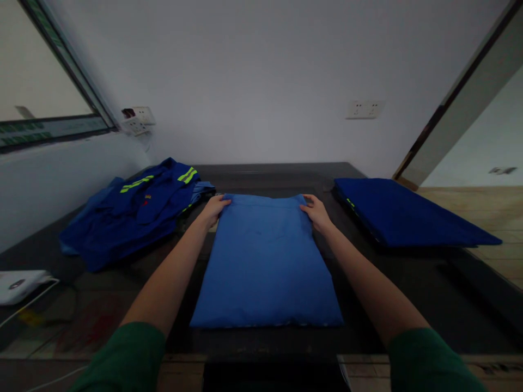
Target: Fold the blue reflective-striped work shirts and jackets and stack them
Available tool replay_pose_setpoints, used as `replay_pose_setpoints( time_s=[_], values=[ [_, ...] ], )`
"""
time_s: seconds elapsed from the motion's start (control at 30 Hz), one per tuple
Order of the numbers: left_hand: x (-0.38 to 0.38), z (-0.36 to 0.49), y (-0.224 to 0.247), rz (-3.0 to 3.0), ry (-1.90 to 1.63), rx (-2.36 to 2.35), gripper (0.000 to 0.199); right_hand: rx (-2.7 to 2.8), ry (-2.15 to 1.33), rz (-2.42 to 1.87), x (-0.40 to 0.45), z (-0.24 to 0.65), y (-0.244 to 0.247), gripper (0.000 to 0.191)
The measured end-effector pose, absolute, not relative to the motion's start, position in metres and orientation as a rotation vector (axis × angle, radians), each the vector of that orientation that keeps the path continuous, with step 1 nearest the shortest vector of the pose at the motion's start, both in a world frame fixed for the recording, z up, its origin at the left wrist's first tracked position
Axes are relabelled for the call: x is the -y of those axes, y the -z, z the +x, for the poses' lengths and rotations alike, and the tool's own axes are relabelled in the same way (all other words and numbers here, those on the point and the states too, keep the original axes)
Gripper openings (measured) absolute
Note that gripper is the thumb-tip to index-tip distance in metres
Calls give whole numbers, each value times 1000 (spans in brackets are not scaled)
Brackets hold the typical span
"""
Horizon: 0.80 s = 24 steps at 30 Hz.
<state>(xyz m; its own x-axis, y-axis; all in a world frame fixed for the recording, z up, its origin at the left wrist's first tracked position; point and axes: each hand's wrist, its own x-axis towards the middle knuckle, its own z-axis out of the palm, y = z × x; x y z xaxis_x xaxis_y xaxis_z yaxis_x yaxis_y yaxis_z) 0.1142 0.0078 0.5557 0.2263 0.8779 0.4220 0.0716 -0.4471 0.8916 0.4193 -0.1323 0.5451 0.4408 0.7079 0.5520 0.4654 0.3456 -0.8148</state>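
Note:
A light blue folded garment (267, 261) lies flat on the dark table (261, 340) straight in front of me, its shape close to a rectangle. At its far left corner my left hand (214, 209) pinches the cloth between thumb and fingers. My right hand (316, 212) grips the far right corner in the same way. Both forearms stretch forward along the garment's sides. Which kind of garment it is, I cannot tell from the folded cloth.
To the left lies a loose heap of dark blue work clothes (143, 209) with yellow-green stripes. A folded dark blue stack (404, 209) sits on the right. A white device (22, 286) with a cable is at the left edge. A wall (253, 81) with sockets (365, 109) stands behind the table.

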Motion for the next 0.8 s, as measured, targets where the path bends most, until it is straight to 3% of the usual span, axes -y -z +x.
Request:
replay_pose_setpoints(
  time_s=[0.13, 0.3, 0.4, 0.53, 0.7, 0.8],
  values=[
    [-15, 123, -546, 1896, -1298, -1138, 21, 1266, 98, -1517, 128, 423, -538, 44],
    [-21, 127, -537, 2149, -1433, -1325, 45, 1368, 489, -1765, 128, 413, -528, 41],
    [-19, 124, -537, 2311, -1471, -1381, 44, 1357, 559, -1897, 134, 405, -528, 38],
    [-11, 117, -537, 2383, -1440, -1416, 38, 1396, 592, -1952, 143, 403, -533, 33],
    [11, 120, -537, 2510, -1342, -1675, 59, 1453, 758, -1870, 150, 391, -540, 36],
    [27, 137, -533, 2760, -1353, -1493, 48, 1634, 868, -1743, 148, 372, -541, 42]
  ],
)
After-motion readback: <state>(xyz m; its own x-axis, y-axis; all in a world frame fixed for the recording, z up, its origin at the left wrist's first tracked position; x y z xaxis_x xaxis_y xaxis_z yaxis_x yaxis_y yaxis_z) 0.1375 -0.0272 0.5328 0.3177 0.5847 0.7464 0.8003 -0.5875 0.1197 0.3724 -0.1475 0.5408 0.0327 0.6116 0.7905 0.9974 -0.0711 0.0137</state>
